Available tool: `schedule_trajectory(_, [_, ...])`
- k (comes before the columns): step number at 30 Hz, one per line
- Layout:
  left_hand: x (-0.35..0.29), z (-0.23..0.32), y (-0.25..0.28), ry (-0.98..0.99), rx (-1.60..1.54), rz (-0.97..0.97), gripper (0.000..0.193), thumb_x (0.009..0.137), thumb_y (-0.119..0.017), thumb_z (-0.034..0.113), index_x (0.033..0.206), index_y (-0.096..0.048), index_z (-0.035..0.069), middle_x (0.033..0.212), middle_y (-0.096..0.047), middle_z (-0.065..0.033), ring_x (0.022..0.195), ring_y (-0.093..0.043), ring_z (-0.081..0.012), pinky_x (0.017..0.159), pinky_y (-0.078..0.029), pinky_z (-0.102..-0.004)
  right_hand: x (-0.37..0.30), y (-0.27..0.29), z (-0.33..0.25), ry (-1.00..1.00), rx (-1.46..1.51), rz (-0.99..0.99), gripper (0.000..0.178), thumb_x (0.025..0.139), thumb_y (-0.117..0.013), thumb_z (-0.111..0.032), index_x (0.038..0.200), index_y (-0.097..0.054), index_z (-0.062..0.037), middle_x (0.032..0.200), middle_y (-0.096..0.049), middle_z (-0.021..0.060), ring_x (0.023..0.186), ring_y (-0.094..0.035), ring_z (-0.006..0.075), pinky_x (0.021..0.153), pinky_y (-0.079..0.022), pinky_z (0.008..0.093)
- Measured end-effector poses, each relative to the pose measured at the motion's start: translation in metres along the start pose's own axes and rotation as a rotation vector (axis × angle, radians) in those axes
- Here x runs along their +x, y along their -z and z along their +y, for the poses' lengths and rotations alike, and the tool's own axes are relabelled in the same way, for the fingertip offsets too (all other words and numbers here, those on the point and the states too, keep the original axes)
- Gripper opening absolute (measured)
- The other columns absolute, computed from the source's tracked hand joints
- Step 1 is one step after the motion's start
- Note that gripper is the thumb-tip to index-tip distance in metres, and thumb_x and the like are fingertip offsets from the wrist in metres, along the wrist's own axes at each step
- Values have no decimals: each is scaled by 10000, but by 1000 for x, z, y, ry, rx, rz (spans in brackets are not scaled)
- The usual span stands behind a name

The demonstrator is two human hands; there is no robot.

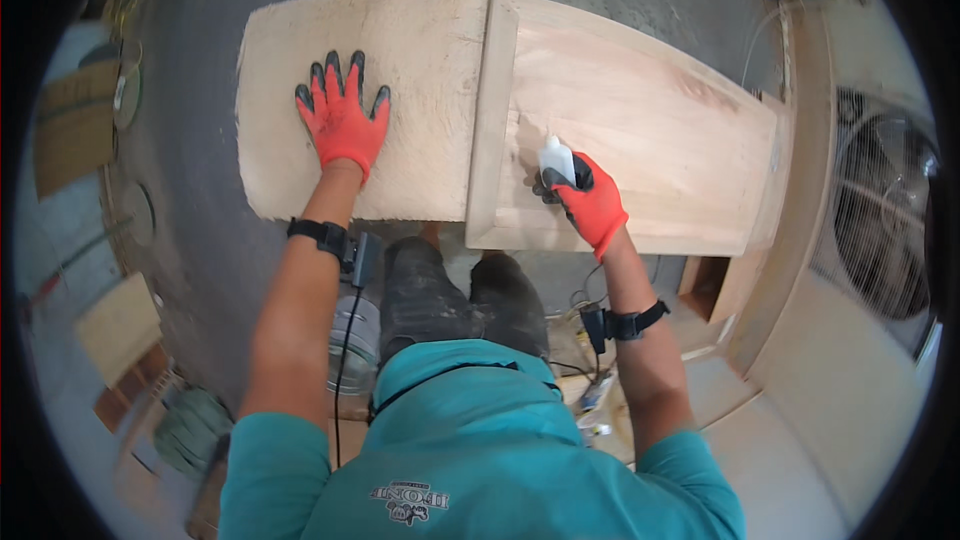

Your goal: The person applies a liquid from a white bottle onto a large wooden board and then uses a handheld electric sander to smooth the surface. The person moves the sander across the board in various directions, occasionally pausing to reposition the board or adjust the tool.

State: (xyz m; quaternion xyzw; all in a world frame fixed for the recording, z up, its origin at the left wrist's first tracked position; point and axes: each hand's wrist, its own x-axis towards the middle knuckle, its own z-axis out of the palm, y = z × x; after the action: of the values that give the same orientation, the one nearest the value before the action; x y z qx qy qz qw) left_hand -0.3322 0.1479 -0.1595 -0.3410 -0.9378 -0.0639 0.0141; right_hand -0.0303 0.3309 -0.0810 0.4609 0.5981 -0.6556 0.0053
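My left hand [343, 118], in a red glove with dark fingertips, lies flat with its fingers spread on a pale, rough-edged plywood sheet [425, 70]. Butted against that sheet on the right is a framed wooden panel [640, 90] with a raised border. Over this panel my right hand [592, 202], gloved the same way, is wrapped round a small white squeeze bottle [556, 159]. The bottle's narrow tip points away from me. Its lower part is hidden by the fingers. Dark shadows of bottle and hand fall on the panel beside it.
A large caged fan [885, 215] stands at the far right, beyond a wooden board edge [800, 140]. Below the panel is an open wooden box [706, 285]. A clear bucket [353, 340] sits beside my legs. At the left are a cardboard piece [75, 125] and a green bundle [192, 427].
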Motion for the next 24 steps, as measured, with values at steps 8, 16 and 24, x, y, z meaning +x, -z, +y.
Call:
schedule_trajectory(8, [5,0,-3,17,4,56,648,947,-615,450,1544,-443,267,1651,-327,-62,1532,-259,-303,1255,-115,-524,2,29,36,17,-140,23,425,897,-721,-91,1309,-626,-45,930,-715,24,689,-596,68,574,-485,253])
schedule_trajectory(16, [-2,-5,-25,30,-80,178,608,947,-656,363,1513,-487,219,1597,-420,-79,1494,-332,-305,1245,-176,-514,6,86,8,131,-224,-60,411,945,-665,-102,1316,-577,51,1160,-705,172,1010,-703,223,877,-561,360])
schedule_trajectory(24, [-2,-7,-11,-35,-102,214,580,945,-654,386,1490,-519,243,1574,-442,-72,1482,-343,-298,1250,-171,-498,50,55,-12,189,-88,-163,322,964,-655,-58,1271,-614,33,1016,-733,86,828,-662,132,707,-527,266])
